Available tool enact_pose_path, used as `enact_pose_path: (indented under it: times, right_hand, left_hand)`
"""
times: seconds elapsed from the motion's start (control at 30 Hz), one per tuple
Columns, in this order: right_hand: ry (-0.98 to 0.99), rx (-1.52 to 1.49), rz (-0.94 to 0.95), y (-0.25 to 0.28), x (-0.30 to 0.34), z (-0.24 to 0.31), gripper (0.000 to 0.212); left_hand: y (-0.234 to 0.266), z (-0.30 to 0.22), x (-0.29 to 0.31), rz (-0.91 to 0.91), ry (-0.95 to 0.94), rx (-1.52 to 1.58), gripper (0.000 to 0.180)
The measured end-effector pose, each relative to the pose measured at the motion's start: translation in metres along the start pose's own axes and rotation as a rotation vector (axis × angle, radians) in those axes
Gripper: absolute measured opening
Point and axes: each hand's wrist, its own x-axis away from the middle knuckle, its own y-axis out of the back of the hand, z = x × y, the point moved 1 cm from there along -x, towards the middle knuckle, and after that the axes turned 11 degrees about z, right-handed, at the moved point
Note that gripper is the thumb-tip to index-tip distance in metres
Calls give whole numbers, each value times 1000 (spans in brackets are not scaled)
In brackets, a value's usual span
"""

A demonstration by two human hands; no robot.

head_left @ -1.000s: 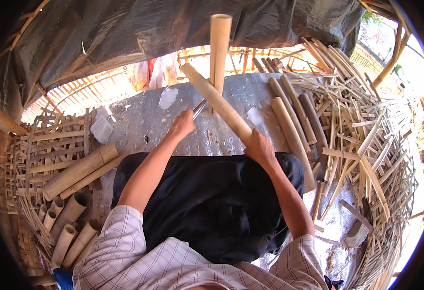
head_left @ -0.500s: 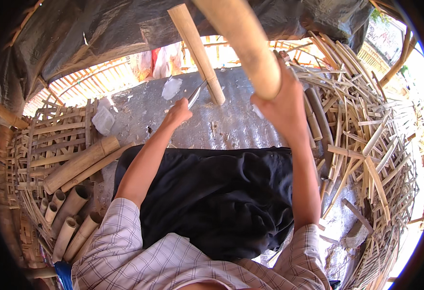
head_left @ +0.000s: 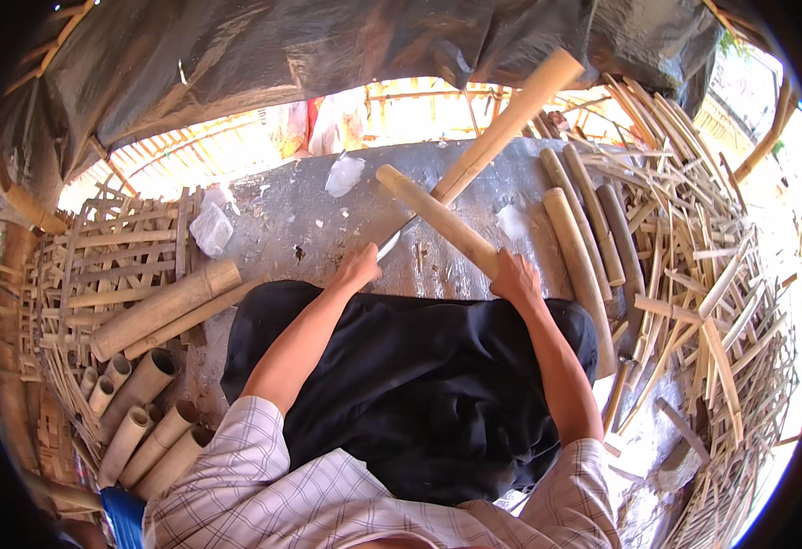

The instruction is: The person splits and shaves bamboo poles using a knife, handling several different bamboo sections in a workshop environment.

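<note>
My left hand (head_left: 357, 267) is closed around the handle of a knife (head_left: 395, 240), whose blade points up and to the right. The blade's far end meets a bamboo piece (head_left: 515, 119) that leans to the upper right; how deep it sits in the bamboo is hidden. My right hand (head_left: 517, 276) grips the near end of a thick bamboo stick (head_left: 438, 220). That stick slants up to the left and crosses in front of the leaning piece's lower end, beside the blade.
Bamboo lengths (head_left: 573, 261) lie right of my right hand, before a large heap of split strips (head_left: 694, 302). Left are bamboo tubes (head_left: 149, 375), a thick length (head_left: 168, 306) and a woven lattice (head_left: 127, 247). Black cloth (head_left: 401, 375) covers my lap; a grey sheet (head_left: 273, 215) lies beyond.
The raised bamboo stick in my right hand has come down across the other piece. That piece, formerly near upright, now tilts to the right. My left hand with the knife has shifted slightly nearer.
</note>
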Motion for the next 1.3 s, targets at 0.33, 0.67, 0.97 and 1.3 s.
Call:
enact_pose_path:
  times: [0.33,0.67,0.97,1.3]
  right_hand:
    - [11,-154,60,-5,4,-14,45]
    - [-107,-363,-389,56,-4,-11,51]
    - [-291,-357,-167,19,-99,-62,51]
    - [-297,-347,-182,18,-68,-71,51]
  left_hand:
    - [-47,12,24,-3,37,191,33]
    - [-35,7,28,33,76,221,32]
    - [-32,21,24,86,141,251,39]
    - [-38,9,17,157,163,271,43]
